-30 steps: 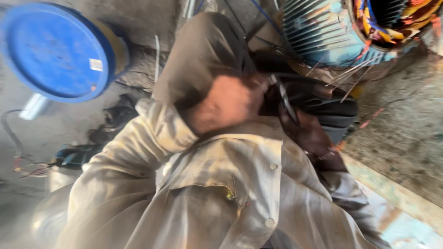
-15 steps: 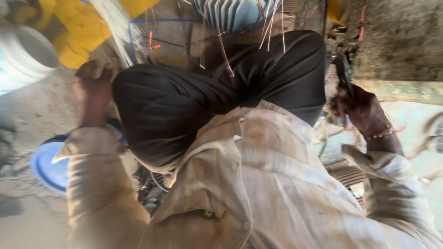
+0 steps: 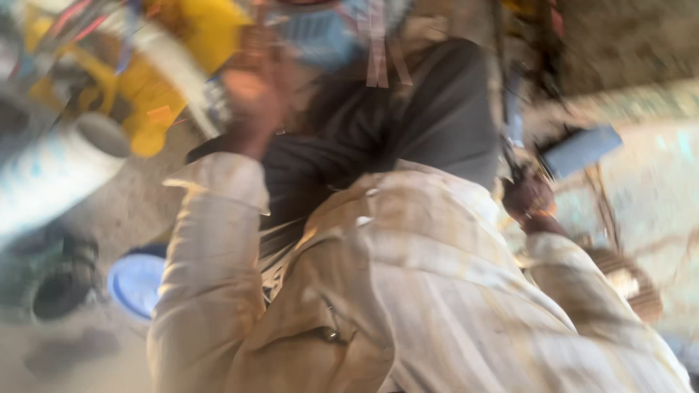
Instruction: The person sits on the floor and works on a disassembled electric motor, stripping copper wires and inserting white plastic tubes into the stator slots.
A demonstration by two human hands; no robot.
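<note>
The view is heavily blurred. My left hand (image 3: pixel 253 102) is raised above my dark-trousered knee (image 3: pixel 408 124), next to a pale slanting strip (image 3: pixel 175 62); whether it grips anything is unclear. My right hand (image 3: pixel 528 198) is at the right of the knee, fingers closed around a thin dark tool (image 3: pixel 507 138) that points upward. A flat grey-blue piece (image 3: pixel 582 149) lies just beyond that hand. A blue ribbed motor body (image 3: pixel 320 33) with pale wires hanging from it sits past the knee.
A yellow machine part (image 3: pixel 164 80) is at the upper left, with a white cylinder (image 3: pixel 58 175) below it. A blue round lid (image 3: pixel 137 282) and a dark object (image 3: pixel 62 284) lie on the dusty ground at the lower left. A pale slab (image 3: pixel 655 189) is on the right.
The camera swung and blurred. My left hand lifted off the knee and rose toward the yellow part. My right hand stayed at the right of the knee with the tool.
</note>
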